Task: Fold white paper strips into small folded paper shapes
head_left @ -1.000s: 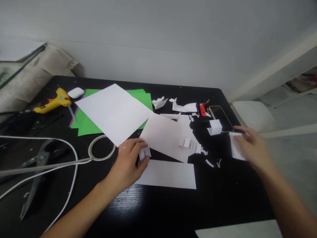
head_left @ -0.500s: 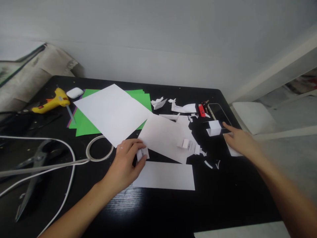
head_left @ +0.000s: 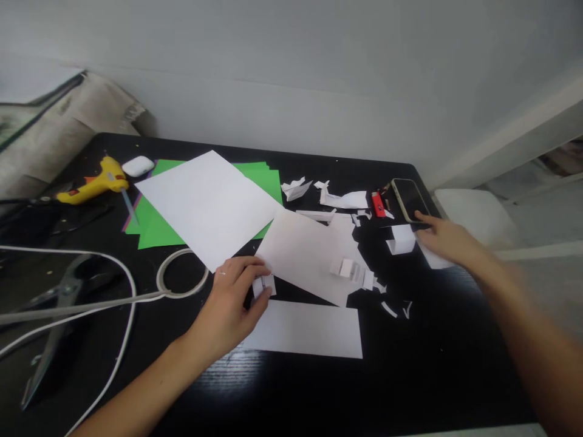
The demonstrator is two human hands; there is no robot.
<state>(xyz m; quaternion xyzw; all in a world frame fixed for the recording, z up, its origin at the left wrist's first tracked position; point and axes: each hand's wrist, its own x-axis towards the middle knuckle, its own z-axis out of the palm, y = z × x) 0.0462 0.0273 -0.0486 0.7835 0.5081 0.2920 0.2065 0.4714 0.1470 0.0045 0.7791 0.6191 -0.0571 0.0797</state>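
My left hand [head_left: 232,300] rests on the black table [head_left: 410,364] with its fingers pinched round a small folded white paper piece [head_left: 263,285]. It sits at the near corner of a white sheet [head_left: 310,255], just above a white paper strip [head_left: 310,331]. My right hand [head_left: 444,240] reaches out at the right with fingers stretched, its fingertips touching the near end of a phone [head_left: 407,197]. A folded white paper band [head_left: 401,238] stands just left of it, and a white scrap [head_left: 435,258] lies under the hand.
A large white sheet [head_left: 207,203] lies over green paper [head_left: 157,227]. A yellow glue gun [head_left: 93,185], a white earbud case [head_left: 138,165], pliers [head_left: 59,303], white cable [head_left: 127,291] and a tape ring [head_left: 182,276] are at left. Paper scraps [head_left: 341,199] and a red lighter [head_left: 377,204] lie at the back.
My right hand has moved away from the table's right edge and forward, leaving the white scrap on the table, and now touches the phone. My left hand keeps its pinch in the same place.
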